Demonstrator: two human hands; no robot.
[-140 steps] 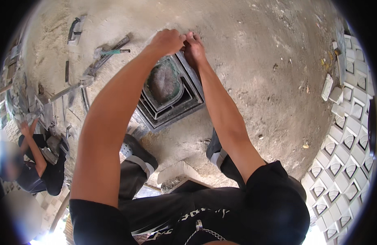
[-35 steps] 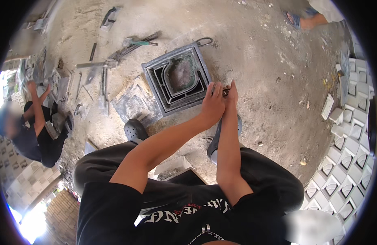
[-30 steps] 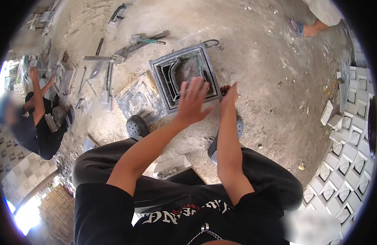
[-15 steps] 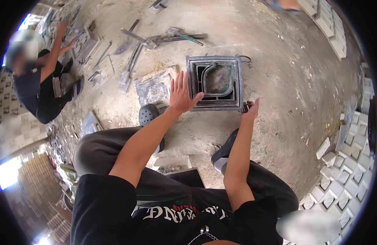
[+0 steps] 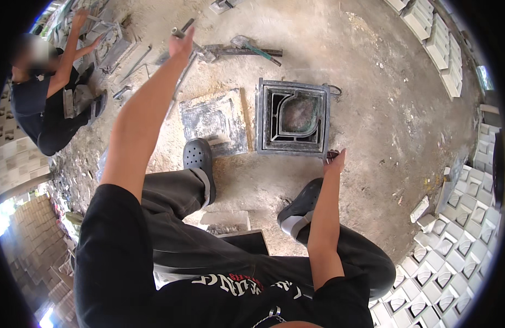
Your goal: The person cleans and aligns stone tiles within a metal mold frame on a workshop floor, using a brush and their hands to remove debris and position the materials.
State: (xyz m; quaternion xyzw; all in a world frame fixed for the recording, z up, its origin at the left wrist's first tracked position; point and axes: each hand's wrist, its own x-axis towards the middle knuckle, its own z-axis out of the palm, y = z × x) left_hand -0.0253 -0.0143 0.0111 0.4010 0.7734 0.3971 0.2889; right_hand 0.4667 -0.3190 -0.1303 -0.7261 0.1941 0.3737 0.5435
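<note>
Because I am crouched low over the dusty ground, my knees fold up close under me and my two dark clogs, one on the left and one on the right, plant either side of a pale block lying between my feet. My right hand sits nearest, arm straight down past my knee, its fingers closed in a pinch on a small dark piece right at the near right corner of the square metal mould; I judge it stays there to steady that corner, though what the piece is I cannot make out. The mould lies flat just beyond my feet, its stepped frame open upward with a rounded hollow inside. Beside it on the left rests a grey slab, touching or nearly touching the frame. My left arm stretches long and far over that slab, the left hand reaching the scatter of metal tools at the far side; the fingers appear curled around a rod-like handle, but I cannot tell how firmly. Far left, another person crouches at their own work. Stacks of pale patterned blocks line the right edge.
</note>
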